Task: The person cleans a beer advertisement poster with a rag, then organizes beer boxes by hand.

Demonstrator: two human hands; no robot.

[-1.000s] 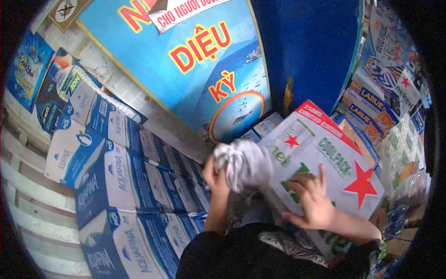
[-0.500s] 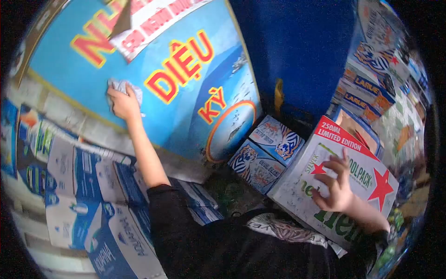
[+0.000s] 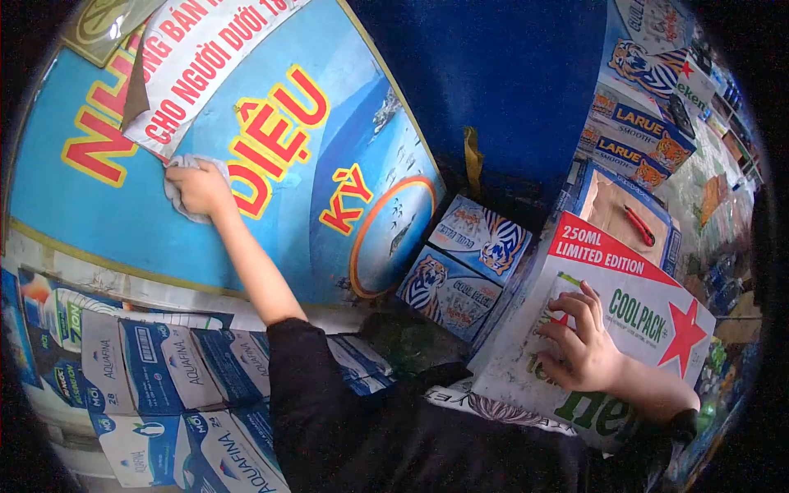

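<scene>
My left hand [image 3: 204, 189] is closed on a crumpled pale grey cloth [image 3: 174, 195], pressed against the blue sign [image 3: 99, 214] with red and yellow lettering. Just above the cloth is the lower corner of a white paper strip [image 3: 197, 90] with red print; its left edge curls away from the sign. My right hand [image 3: 585, 349] is over the top of a white and green carton [image 3: 629, 287] with a red star. Its fingers are spread and bent, and nothing is in them. Whether the palm rests on the carton I cannot tell.
Stacked blue and white water cartons [image 3: 173, 370] stand at lower left. Two tiger-print cartons [image 3: 460, 263] sit between the sign and the white carton. A red cutter [image 3: 639, 225] lies on an open-topped carton. More beer cartons [image 3: 633, 135] are stacked at right, beside a dark blue panel [image 3: 493, 74].
My left hand has moved the cloth across the sign, closer to the paper strip's corner. My right hand's fingers have lowered a little over the carton. The view has shifted.
</scene>
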